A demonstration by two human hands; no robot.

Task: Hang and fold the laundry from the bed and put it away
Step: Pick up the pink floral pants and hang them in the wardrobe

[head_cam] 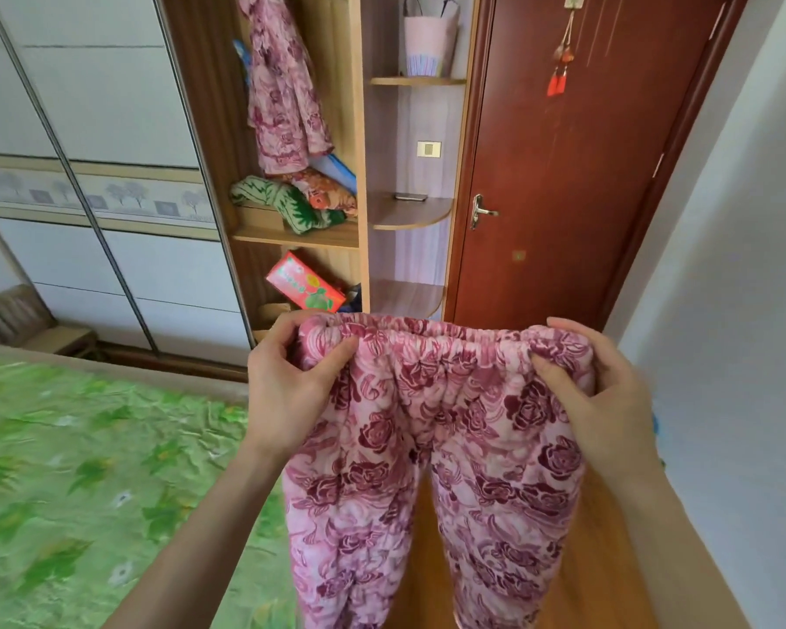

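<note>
I hold up a pair of pink trousers with dark red roses [432,451] by the elastic waistband, legs hanging down over the wooden floor. My left hand [287,388] grips the waistband's left end, thumb in front. My right hand [600,392] grips the right end, fingers curled over the top. A matching rose-print garment [282,84] hangs inside the open wardrobe straight ahead. The bed with its green flowered sheet [87,483] lies to my left.
The wardrobe [355,143] has a shelf with folded green and orange textiles [300,202] and a red box [302,288] below. Rounded corner shelves [409,215] hold a phone and a pink bag. A closed red-brown door [572,174] stands right; sliding white doors left.
</note>
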